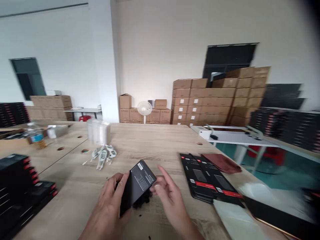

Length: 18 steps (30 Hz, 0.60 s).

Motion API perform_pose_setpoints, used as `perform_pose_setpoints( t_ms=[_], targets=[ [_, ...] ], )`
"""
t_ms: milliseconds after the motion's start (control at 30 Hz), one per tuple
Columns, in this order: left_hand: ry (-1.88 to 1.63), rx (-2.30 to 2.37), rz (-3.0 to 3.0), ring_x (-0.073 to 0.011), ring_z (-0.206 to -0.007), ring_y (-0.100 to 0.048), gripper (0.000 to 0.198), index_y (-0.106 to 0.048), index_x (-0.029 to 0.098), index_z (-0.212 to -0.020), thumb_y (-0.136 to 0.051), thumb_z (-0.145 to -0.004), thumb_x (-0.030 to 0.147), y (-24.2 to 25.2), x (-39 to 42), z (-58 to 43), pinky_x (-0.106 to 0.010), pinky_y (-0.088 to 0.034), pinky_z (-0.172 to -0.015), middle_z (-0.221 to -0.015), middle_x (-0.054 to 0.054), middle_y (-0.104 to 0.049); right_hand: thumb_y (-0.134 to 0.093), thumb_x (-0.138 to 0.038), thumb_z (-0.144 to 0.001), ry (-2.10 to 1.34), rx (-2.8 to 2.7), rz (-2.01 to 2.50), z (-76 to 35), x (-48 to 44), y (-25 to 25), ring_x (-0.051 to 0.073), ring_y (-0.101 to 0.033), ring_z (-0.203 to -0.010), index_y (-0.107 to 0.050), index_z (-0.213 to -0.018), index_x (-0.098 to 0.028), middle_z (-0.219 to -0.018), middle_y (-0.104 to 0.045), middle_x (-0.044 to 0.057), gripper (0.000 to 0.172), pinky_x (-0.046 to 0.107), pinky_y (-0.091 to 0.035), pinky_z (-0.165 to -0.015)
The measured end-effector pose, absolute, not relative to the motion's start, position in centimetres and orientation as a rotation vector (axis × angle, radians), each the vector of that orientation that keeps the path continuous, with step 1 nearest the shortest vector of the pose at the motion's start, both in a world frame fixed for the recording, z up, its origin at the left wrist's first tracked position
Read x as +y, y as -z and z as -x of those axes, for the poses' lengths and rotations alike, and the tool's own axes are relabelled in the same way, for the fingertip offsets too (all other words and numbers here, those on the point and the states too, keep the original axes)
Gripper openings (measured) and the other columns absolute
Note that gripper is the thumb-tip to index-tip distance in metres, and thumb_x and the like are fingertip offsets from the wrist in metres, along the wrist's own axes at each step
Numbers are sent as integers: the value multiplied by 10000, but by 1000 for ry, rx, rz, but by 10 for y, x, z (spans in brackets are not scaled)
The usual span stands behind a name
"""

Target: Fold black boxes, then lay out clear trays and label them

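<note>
The wooden bench (150, 146) carries everything here. To the right of the dark slim box (138, 185), well apart, lie flat black packages with red stripes (210, 181); behind the box, further from the person, lie white cables (102, 155). The box is lifted above the bench, tilted, its long axis running from near-left to far-right. The left hand (110, 203) is closed around its lower end and carries it. The right hand (170, 196) is half open, fingers loose, touching the box's right edge with the fingertips only.
</note>
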<state>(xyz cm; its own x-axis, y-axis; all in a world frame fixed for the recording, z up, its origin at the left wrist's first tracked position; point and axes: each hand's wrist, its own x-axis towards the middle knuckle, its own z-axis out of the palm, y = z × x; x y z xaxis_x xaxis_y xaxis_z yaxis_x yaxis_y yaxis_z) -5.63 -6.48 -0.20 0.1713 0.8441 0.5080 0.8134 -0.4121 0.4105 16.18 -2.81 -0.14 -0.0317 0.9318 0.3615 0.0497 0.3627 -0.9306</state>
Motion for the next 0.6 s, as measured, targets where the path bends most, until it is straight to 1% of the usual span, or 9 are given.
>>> perform_pose_setpoints(
  t_ms=[67,133,200,267,367,500,600],
  targets=[
    [-1041,1819,-2340,-315,-1276,-450,836,-257,329,-1473,-618,-731,196,-7,-83,84,-480,-418,-1053,-1393,-106,-457,-581,-543,-826,-854,-1480,1044,-169,-18,11,225,-656,-872,-503,-1343,-209,-1077,-667,100,620,337,-558,-772],
    [-979,2023,-2309,-313,-1277,-447,737,-344,300,-1436,-602,-750,225,-21,-102,118,-481,-389,-1074,-1397,-104,-470,-577,-562,-798,-724,-1518,1163,-178,-1,25,241,-664,-889,-588,-1235,-209,-1084,-676,110,561,332,-570,-735],
    [-856,2278,-2254,-316,-1268,-460,647,-426,262,-1392,-580,-764,253,-35,-118,156,-484,-374,-1078,-1401,-108,-486,-565,-558,-781,-606,-1606,1176,-185,18,38,233,-671,-844,-637,-1152,-211,-1066,-683,107,513,315,-573,-689],
    [-684,2556,-2120,-323,-1263,-470,588,-478,220,-1359,-551,-777,272,-45,-129,197,-487,-380,-1065,-1403,-117,-502,-543,-535,-792,-544,-1676,1187,-190,32,48,221,-677,-809,-660,-1111,-229,-1080,-682,100,458,303,-572,-650],
    [-431,2862,-1870,-355,-1283,-465,567,-514,167,-1333,-521,-785,311,-46,-133,251,-510,-383,-1050,-1420,-148,-506,-509,-499,-813,-510,-1720,1207,-194,39,55,216,-683,-804,-669,-1089,-247,-1116,-678,93,407,308,-576,-647],
    [-267,2865,-1832,-330,-1296,-484,515,-561,54,-1268,-449,-822,285,-28,-125,291,-447,-367,-1092,-1376,-211,-545,-490,-467,-806,-483,-1758,1213,-195,41,58,220,-684,-807,-672,-1071,-244,-1118,-677,97,391,326,-578,-654],
    [-258,2835,-1855,-298,-1285,-508,493,-563,58,-1266,-447,-822,238,-12,-122,299,-409,-373,-1102,-1364,-195,-565,-483,-460,-786,-445,-1770,1214,-197,44,60,236,-687,-820,-690,-997,-241,-1066,-691,99,368,346,-580,-663]
  ],
)
